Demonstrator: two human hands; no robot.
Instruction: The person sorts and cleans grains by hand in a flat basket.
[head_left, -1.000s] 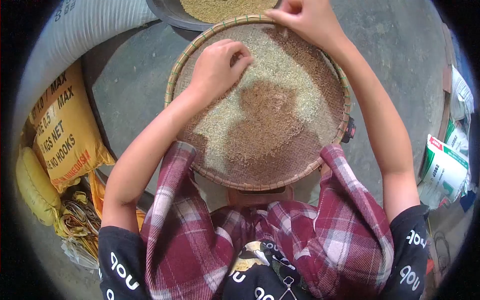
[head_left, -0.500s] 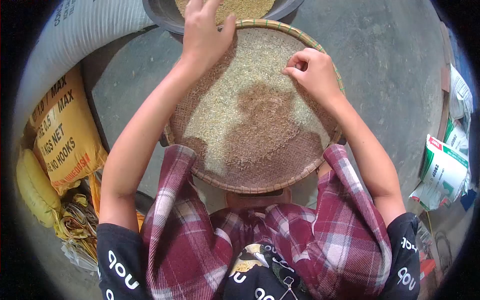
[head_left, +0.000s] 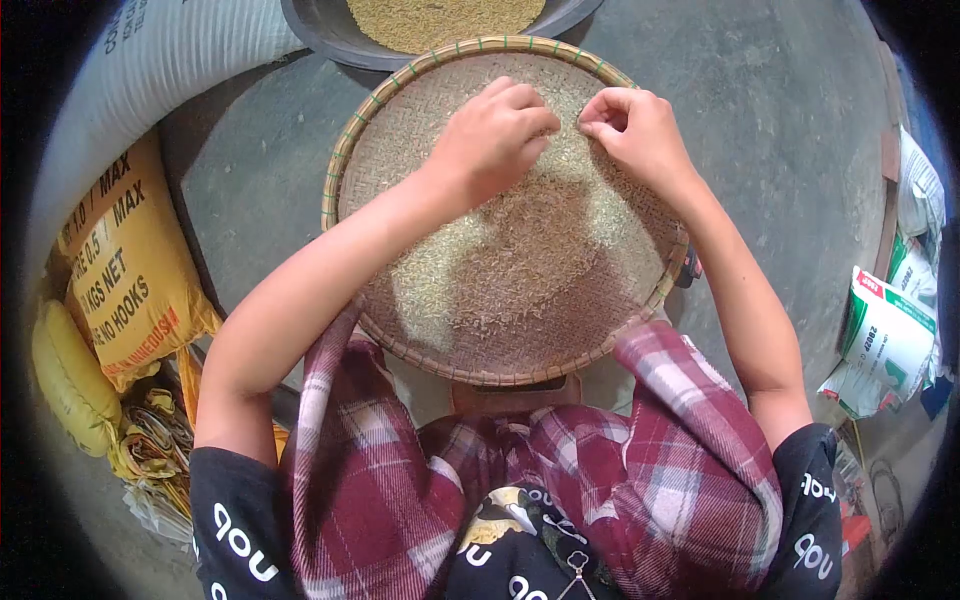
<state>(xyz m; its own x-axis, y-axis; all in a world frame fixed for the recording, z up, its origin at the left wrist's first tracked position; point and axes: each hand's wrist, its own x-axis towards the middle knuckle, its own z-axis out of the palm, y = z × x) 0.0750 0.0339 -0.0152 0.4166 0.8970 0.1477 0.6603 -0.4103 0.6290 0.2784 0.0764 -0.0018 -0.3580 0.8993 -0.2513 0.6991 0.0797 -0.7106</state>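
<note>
A round woven winnowing basket (head_left: 335, 170) with a green-bound rim lies in front of my lap, covered by a thin layer of pale grain (head_left: 425, 275). Over its upper middle is my left hand (head_left: 497, 135), fingers curled together; what they hold, if anything, is too small to make out. Just right of it, my right hand (head_left: 640, 130) pinches thumb and forefinger together above the grain, and any grain between the tips cannot be made out. The two hands are close but apart. Behind the basket, a dark wide basin (head_left: 330, 45) holds a heap of yellow-brown grain (head_left: 440, 20).
A large white woven sack (head_left: 190, 50) lies at the upper left. Below it stand an orange printed sack (head_left: 135, 270) and a yellow bag (head_left: 70, 370). White-and-green packets (head_left: 885, 345) lie at the right. Grey concrete floor (head_left: 770, 150) surrounds the basket.
My left hand has moved right and down from the basin's edge to above the basket, its fingers now curled. My right hand has shifted slightly, still pinching.
</note>
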